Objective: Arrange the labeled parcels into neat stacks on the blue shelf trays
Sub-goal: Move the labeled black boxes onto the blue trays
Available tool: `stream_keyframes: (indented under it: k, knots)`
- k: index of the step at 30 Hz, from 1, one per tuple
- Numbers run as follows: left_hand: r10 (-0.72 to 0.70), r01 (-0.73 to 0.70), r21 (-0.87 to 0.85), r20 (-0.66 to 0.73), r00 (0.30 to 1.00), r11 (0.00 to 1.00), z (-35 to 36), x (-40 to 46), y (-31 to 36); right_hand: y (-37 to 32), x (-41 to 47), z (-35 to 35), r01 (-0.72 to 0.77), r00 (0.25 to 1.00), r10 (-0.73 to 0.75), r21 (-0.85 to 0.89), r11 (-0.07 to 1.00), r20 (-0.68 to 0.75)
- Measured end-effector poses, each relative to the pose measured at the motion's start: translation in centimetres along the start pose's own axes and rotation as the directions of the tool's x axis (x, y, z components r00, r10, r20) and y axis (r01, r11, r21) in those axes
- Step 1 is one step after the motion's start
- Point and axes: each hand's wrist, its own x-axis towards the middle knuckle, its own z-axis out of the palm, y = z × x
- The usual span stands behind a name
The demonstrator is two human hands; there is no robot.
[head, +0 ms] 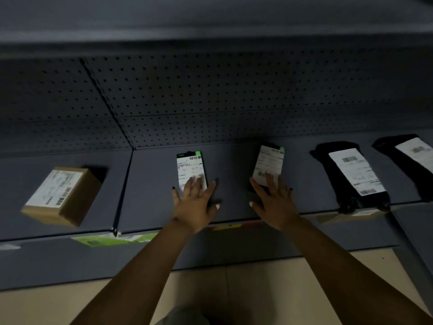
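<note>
Two small dark parcels with white labels lie flat on the blue shelf tray (152, 207). My left hand (195, 202) rests with straight, spread fingers on the near end of the left labeled parcel (190, 166). My right hand (275, 202) lies the same way on the near end of the right labeled parcel (270, 161), which is tilted slightly. A brown cardboard box (63, 194) with a white label sits on the neighbouring tray at the left. Two black bag parcels, one (351, 177) nearer and one (410, 158) at the frame edge, lie to the right.
A perforated back panel (210, 95) rises behind the tray, and another shelf overhangs it. A seam (121, 191) divides the trays. Green (112, 240) and yellow tags sit under the front lip. A lower shelf and beige floor (257, 289) lie below.
</note>
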Motion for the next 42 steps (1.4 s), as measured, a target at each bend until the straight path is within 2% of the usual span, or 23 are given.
stream_keyframes:
  k: [4,8,11,15,20,26,36,42]
  knots:
    - [-0.028,0.029,0.035,-0.042,0.999,0.999,2.9,2.4,-0.3,0.4,3.3,2.1,0.019,0.999,-0.020,-0.017,1.000,-0.034]
    - [-0.062,0.077,0.099,-0.146,0.987,0.992,4.4,3.1,-0.4,0.5,4.8,3.3,0.030,0.988,-0.030,-0.005,1.000,-0.151]
    - [-0.062,0.079,0.079,-0.203,0.977,0.994,3.7,2.0,-0.2,0.3,3.6,3.1,0.084,0.975,-0.075,0.033,0.996,-0.207]
    - [-0.023,0.033,0.050,-0.197,0.980,0.998,0.2,-1.1,-0.2,-0.2,-0.7,0.6,0.129,0.944,-0.108,0.046,0.991,-0.310]
    - [0.022,-0.012,0.053,-0.205,0.979,0.999,-5.7,-7.5,0.1,-1.4,-7.6,-4.9,0.217,0.928,-0.188,0.058,0.974,-0.322]
    - [-0.005,0.010,0.025,-0.219,0.976,1.000,-12.8,-15.8,1.2,-3.2,-15.3,-11.6,0.324,0.907,-0.303,0.027,0.946,-0.292]
    - [0.011,-0.011,0.001,-0.375,0.927,1.000,-18.2,-30.0,1.0,-8.1,-25.4,-17.5,0.546,0.792,-0.522,-0.016,0.838,-0.317]
    - [0.002,-0.003,0.000,-0.505,0.863,1.000,-21.7,-38.4,-2.1,-13.3,-30.6,-20.4,0.649,0.672,-0.608,-0.059,0.758,-0.424]
